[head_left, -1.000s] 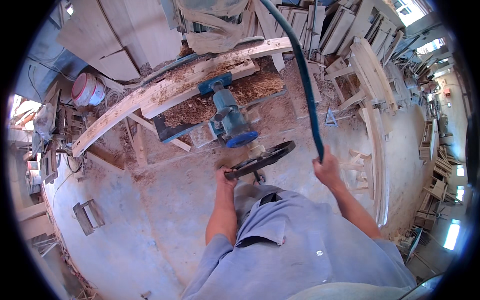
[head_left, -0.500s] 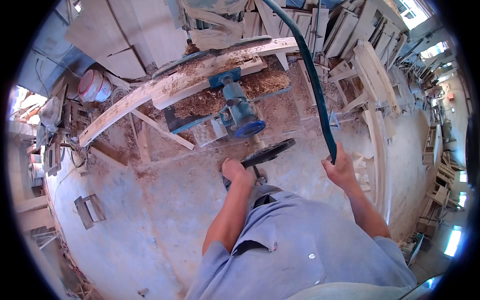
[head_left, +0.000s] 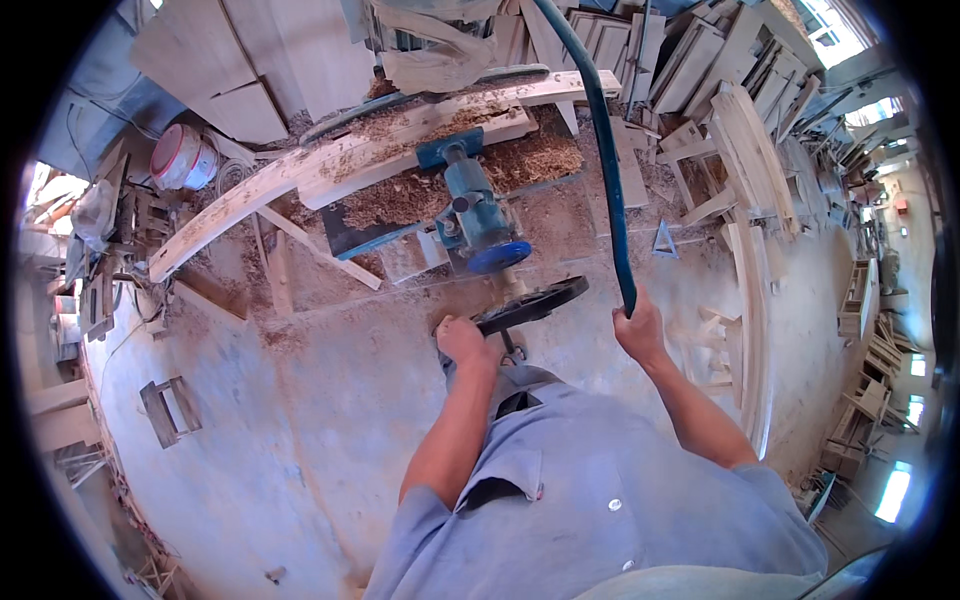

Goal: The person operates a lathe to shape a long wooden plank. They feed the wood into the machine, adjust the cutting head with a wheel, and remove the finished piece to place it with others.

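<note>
My left hand (head_left: 465, 342) is closed around the near left rim of a black handwheel (head_left: 545, 302) on the front of a teal woodworking machine. Farther right, my right hand (head_left: 639, 328) grips the lower end of a long, curved teal lever (head_left: 607, 150) that rises past the machine's right side. Beyond the handwheel, a smaller blue wheel (head_left: 500, 258) sits on the teal clamp body (head_left: 476, 195). A long curved wooden beam (head_left: 225, 217) lies across the machine table, with the clamp's head against a shorter wooden piece (head_left: 370, 180) along it. Wood chips cover part of both.
A red and white bucket (head_left: 183, 160) stands at the far left. On the floor at left is a small wooden frame (head_left: 170, 411). Curved wooden parts (head_left: 752, 330) stand at right, near a small triangular frame (head_left: 665, 240). Boards (head_left: 690, 60) lean at the back right.
My right hand has drawn the lever's lower end to the left and slightly nearer the handwheel. My left hand stays on the handwheel rim. The view has shifted slightly.
</note>
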